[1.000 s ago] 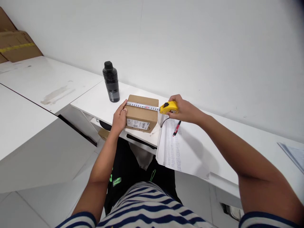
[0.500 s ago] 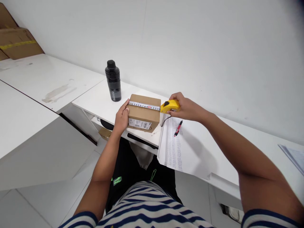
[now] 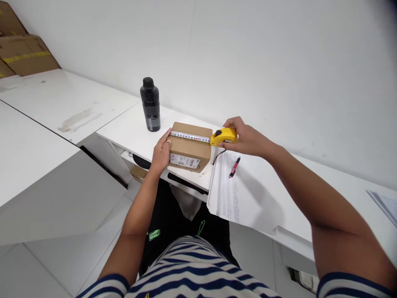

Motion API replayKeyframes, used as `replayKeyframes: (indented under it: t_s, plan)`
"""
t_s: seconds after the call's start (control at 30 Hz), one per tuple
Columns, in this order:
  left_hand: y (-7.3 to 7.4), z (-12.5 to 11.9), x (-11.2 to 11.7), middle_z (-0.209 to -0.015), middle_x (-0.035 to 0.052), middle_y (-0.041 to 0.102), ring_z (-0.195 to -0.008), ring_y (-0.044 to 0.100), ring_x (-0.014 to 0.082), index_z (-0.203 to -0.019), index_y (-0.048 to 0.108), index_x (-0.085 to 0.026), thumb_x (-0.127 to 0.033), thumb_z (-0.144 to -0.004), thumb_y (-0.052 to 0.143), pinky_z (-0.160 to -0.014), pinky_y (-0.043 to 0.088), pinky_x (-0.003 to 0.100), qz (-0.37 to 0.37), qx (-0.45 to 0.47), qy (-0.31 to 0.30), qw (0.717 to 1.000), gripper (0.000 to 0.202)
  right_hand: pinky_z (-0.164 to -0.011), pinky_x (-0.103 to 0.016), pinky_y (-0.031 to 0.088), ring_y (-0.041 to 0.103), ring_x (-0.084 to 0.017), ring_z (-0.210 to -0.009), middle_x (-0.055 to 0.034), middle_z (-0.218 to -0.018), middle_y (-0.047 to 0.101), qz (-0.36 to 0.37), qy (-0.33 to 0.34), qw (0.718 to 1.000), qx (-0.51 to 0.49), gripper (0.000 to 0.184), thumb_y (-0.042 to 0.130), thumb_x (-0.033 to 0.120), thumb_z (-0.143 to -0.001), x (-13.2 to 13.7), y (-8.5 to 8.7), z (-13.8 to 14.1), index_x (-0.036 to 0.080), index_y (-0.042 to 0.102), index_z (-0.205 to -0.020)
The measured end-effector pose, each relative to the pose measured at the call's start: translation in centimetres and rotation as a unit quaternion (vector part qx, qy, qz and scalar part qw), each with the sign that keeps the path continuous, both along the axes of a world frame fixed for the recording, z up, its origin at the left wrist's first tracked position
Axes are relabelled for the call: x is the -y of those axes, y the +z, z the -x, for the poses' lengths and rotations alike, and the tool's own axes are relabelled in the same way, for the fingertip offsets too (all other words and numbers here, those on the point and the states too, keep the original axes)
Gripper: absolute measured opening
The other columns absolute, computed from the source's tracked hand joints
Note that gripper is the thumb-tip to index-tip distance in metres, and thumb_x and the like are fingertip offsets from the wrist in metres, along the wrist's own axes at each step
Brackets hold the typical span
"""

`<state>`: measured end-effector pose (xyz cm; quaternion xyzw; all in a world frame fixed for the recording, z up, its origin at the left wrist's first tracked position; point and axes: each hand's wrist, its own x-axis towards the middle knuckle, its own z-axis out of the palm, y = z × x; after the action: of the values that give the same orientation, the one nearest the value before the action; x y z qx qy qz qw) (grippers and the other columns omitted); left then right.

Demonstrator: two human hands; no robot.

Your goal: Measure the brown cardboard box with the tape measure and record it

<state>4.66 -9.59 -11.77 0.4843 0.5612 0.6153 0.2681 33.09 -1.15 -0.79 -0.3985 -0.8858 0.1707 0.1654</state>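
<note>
A small brown cardboard box [image 3: 192,150] with a white printed label [image 3: 185,161] on its near side sits on the white desk. At its left end is my left hand [image 3: 161,155], fingers closed against the box edge where the end of the tape lies. The silver measuring blade [image 3: 190,137] runs across the top of the box. My right hand [image 3: 245,136] grips the yellow tape measure [image 3: 223,136] at the box's right end. A dark wrist cord [image 3: 218,156] hangs from the tape measure over the papers.
A black water bottle [image 3: 151,105] stands behind the box to the left. Right of the box, a red and black pen [image 3: 235,167] lies on a stack of written papers [image 3: 228,198]. More sheets [image 3: 383,205] lie far right. Larger cartons [image 3: 27,56] stand at the far left, by the wall.
The whole view has shifted slightly, so things appear a little further right. Both hands keep their hold, and the blade still lies across the box top.
</note>
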Motion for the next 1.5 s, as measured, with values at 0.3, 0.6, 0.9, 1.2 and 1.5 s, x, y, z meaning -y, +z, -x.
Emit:
replayKeyframes:
  t_s: [0.3, 0.6, 0.9, 1.2, 1.5]
  plan:
    - [-0.3, 0.0, -0.3, -0.151, 0.0028, 0.055, -0.142, 0.047, 0.0234, -0.142, 0.058, -0.022, -0.03, -0.095, 0.047, -0.121, 0.032, 0.035, -0.007, -0.002, -0.003, 1.0, 0.049, -0.07, -0.038, 0.052, 0.066, -0.027, -0.084, -0.01, -0.111, 0.068, -0.001, 0.0, 1.0, 0.017, 0.07, 0.068, 0.058, -0.075, 0.0, -0.1, -0.4, 0.025, 0.042, -0.13]
    - [-0.7, 0.2, -0.7, -0.15, 0.0022, 0.055, -0.142, 0.047, 0.0238, -0.141, 0.059, -0.023, -0.031, -0.096, 0.047, -0.122, 0.031, 0.036, -0.011, -0.001, -0.002, 1.0, 0.048, -0.086, -0.048, 0.053, 0.067, -0.032, -0.102, -0.0105, -0.125, 0.065, -0.022, 0.012, 1.0, 0.008, 0.083, 0.069, 0.062, -0.077, 0.0, -0.4, -0.9, 0.03, 0.036, -0.146]
    - [-0.3, 0.0, -0.5, -0.15, 0.0029, 0.056, -0.141, 0.048, 0.0248, -0.142, 0.058, -0.022, -0.032, -0.096, 0.048, -0.121, 0.033, 0.036, -0.004, 0.0, 0.007, 1.0, 0.049, -0.081, -0.044, 0.052, 0.066, -0.03, -0.094, -0.0105, -0.113, 0.068, -0.023, 0.03, 0.999, -0.008, 0.078, 0.066, 0.057, -0.078, -0.4, 0.2, 1.9, 0.025, 0.039, -0.144]
    - [0.2, -0.2, -0.2, -0.153, 0.0015, 0.052, -0.146, 0.043, 0.0224, -0.144, 0.056, -0.02, -0.029, -0.095, 0.046, -0.123, 0.03, 0.033, 0.01, 0.014, 0.001, 1.0, 0.05, -0.082, -0.044, 0.05, 0.067, -0.031, -0.094, -0.0107, -0.117, 0.07, -0.035, 0.086, 0.996, -0.014, 0.071, 0.062, 0.051, -0.079, -0.9, 0.0, 8.2, 0.022, 0.043, -0.142]
    - [-0.5, -0.4, -0.2, -0.158, -0.0032, 0.045, -0.146, 0.043, 0.0235, -0.15, 0.049, -0.027, -0.034, -0.096, 0.045, -0.121, 0.033, 0.036, 0.028, 0.091, -0.027, 0.995, 0.054, -0.089, -0.042, 0.048, 0.064, -0.031, -0.106, -0.0111, -0.128, 0.067, -0.084, 0.13, 0.987, -0.051, 0.053, 0.063, 0.046, -0.08, -1.2, -0.5, 11.4, 0.021, 0.06, -0.127]
